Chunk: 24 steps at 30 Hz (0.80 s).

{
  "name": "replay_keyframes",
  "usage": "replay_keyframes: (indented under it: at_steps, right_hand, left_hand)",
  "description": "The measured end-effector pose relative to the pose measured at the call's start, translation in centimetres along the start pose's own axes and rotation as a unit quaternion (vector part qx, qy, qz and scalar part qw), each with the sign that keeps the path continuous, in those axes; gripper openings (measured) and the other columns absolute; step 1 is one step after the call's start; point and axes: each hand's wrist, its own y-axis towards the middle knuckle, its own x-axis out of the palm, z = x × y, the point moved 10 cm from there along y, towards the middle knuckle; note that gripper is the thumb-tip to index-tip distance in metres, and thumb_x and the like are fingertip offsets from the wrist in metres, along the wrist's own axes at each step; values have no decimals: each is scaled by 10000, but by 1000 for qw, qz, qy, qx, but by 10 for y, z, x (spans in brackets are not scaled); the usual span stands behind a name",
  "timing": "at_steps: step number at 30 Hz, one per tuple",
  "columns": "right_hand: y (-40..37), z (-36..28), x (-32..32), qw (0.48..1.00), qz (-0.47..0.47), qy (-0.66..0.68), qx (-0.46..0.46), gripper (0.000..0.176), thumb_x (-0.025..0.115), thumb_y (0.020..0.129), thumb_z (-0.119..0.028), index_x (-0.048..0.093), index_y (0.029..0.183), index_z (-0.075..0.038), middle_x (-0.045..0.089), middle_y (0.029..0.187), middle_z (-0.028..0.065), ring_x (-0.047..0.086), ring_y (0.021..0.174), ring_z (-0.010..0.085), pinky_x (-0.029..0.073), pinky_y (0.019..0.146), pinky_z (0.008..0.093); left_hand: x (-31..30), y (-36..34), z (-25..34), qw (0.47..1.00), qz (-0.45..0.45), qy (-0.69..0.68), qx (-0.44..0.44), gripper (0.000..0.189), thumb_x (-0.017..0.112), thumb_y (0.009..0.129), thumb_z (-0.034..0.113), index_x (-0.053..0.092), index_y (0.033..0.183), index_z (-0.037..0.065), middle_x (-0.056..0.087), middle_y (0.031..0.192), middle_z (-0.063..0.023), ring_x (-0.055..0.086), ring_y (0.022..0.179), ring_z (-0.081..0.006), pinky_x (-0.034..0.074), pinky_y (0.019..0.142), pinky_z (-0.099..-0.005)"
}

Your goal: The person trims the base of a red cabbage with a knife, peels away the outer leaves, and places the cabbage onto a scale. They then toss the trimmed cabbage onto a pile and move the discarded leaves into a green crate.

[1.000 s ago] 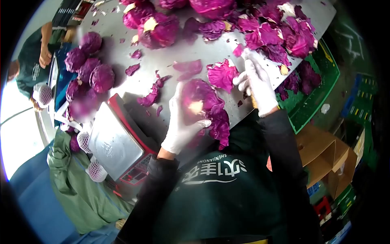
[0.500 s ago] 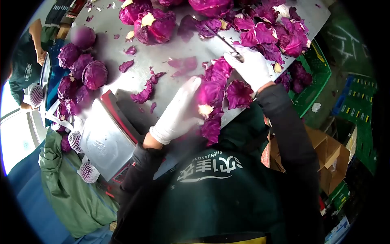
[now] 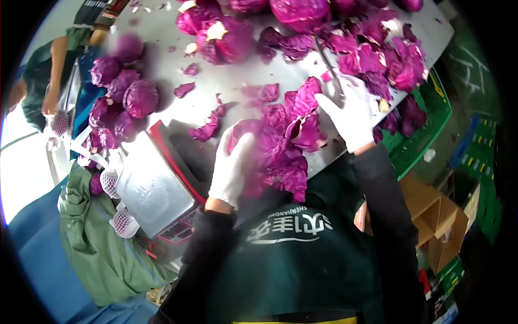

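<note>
My left hand [image 3: 229, 170], in a white glove, is curled at the near side of the metal table [image 3: 178, 59]. Its thumb and fingers close round a blurred purple red cabbage [image 3: 252, 132], whose outline I cannot fully make out. Loose red cabbage leaves [image 3: 291, 175] lie just right of it, overlapping toward the table's near edge. My right hand [image 3: 349, 110], also gloved in white, grips a knife [image 3: 328, 65]. The thin dark blade points away from me and the handle is mostly hidden by the fingers. Some leaves [image 3: 310, 132] lie between my two hands.
Whole cabbages [image 3: 141, 98] are grouped at the left, with others [image 3: 224, 40] at the back. A leaf heap [image 3: 372, 56] lies back right. A metal scale [image 3: 156, 181] stands left; a green crate [image 3: 431, 127] and cardboard box [image 3: 440, 216] are at right. A co-worker's arm [image 3: 56, 75] shows far left.
My left hand has gone from flat beside the cabbage to curled round it. The pale cut stem end no longer shows. The knife blade has swung more upright, and the whole view has shifted slightly.
</note>
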Motion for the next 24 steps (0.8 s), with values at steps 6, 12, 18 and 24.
replay_keyframes:
  at_steps: [6, 12, 18, 24]
  right_hand:
    - [-46, -133, 14, 969, -172, 26, -177, 617, 840, 748, -285, 631, 1310, -138, 587, 1281, 99, 576, 1076, 278, 479, 951, 377]
    - [-53, -122, 23, 959, -226, 93, -145, 440, 810, 750, -329, 641, 1080, -94, 555, 1159, 97, 561, 1042, 293, 480, 899, 395]
    - [-41, -114, 3, 962, -206, 133, -118, 280, 759, 765, -270, 578, 844, -72, 572, 906, 91, 600, 857, 281, 514, 757, 380]
    - [-12, -65, -35, 976, -107, 186, 32, 159, 720, 814, -120, 601, 867, -30, 590, 764, 73, 620, 732, 163, 507, 655, 291]
  left_hand:
    - [16, -17, 10, 992, 100, -73, -23, 262, 709, 934, 155, 560, 1145, 115, 602, 877, 59, 514, 644, -17, 389, 560, -166]
    - [9, -21, 0, 987, 114, -107, -29, 269, 707, 936, 156, 536, 1144, 148, 607, 908, 37, 572, 711, -66, 471, 649, -243]
    - [9, -23, -9, 987, 97, -130, -16, 268, 682, 950, 129, 576, 1196, 141, 624, 1082, 38, 596, 942, -88, 511, 807, -274]
    - [11, -11, 2, 977, 26, -213, 5, 451, 673, 952, 327, 533, 1311, 92, 627, 1241, -96, 620, 1127, -244, 518, 957, -435]
